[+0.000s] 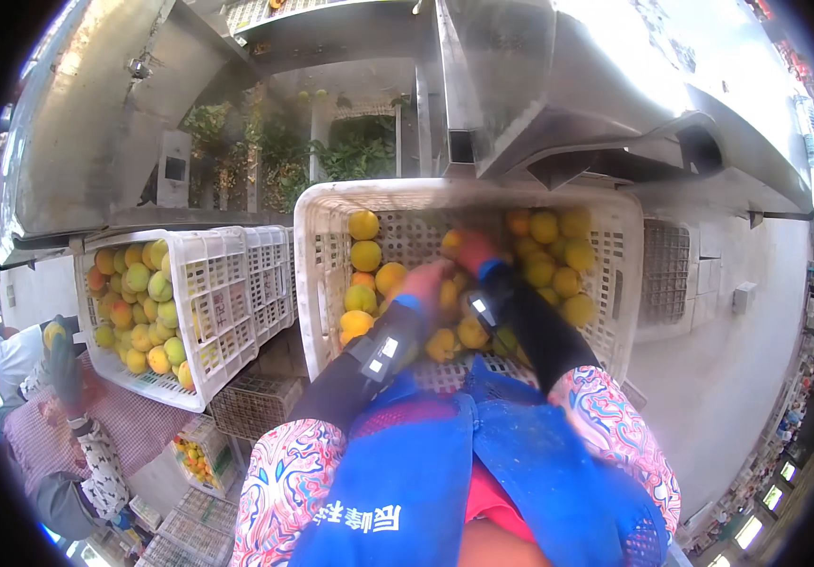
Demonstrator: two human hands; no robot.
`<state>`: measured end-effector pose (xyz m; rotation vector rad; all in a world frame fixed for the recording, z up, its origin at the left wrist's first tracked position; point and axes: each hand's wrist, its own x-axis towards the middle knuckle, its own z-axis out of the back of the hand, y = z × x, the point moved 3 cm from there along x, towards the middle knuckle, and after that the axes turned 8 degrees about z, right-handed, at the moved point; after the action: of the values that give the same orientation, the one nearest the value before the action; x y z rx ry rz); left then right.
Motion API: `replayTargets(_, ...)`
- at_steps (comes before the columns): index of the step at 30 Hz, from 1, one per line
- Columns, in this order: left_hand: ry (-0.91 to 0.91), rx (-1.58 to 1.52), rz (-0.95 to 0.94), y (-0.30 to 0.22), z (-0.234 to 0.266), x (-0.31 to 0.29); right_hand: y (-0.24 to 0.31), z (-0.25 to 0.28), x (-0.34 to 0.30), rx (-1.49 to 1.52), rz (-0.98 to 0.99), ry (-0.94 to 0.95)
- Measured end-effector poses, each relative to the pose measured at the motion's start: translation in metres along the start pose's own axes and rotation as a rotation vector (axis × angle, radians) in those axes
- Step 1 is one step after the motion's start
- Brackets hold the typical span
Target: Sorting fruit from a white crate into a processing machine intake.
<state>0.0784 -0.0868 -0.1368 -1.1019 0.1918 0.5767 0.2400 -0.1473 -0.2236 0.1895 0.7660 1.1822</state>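
A white plastic crate [308,274] with perforated walls and floor stands right in front of me. Round yellow-orange fruit, apricots or peaches by their look, lie in it: some along the left side [365,255], a larger group at the right [541,274]. My left hand [426,282] reaches down among the fruit in the middle, above an orange-tinged one. Just beyond it, my right hand [479,250] is beside a yellow fruit [451,243]. Motion blurs the fingers of both hands, so their grip cannot be made out. Dark sleeves and blue wristbands cover my wrists.
To the left, a tilted white crate [185,321] holds greenish-yellow fruit. Metal machinery [511,85] rises beyond my crate, with leaves [360,146] beneath its opening. A person with a gloved hand [65,369] is at the far left, near stacked crates [194,529]. A brown crate [664,269] stands at right.
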Motion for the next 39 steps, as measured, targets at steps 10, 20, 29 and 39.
replayTargets(10, 0.155, -0.873, -0.246, -0.022, 0.041, -0.023, 0.117, 0.141, -0.111, 0.36, 0.325, -0.449)
replayTargets(20, 0.501, -1.82, -0.184, -0.084, 0.048, -0.056, 0.17, 0.164, -0.182, 0.739, 0.303, -0.714)
replayTargets(29, 0.449, -1.632, -0.179, -0.123, 0.052, -0.05, 0.187, 0.205, -0.196, 0.03, 0.398, -1.133)
replayTargets(39, 0.388, -1.866, -0.207, -0.156, 0.078, -0.057, 0.13, 0.26, -0.111, -0.652, 0.065, -1.156)
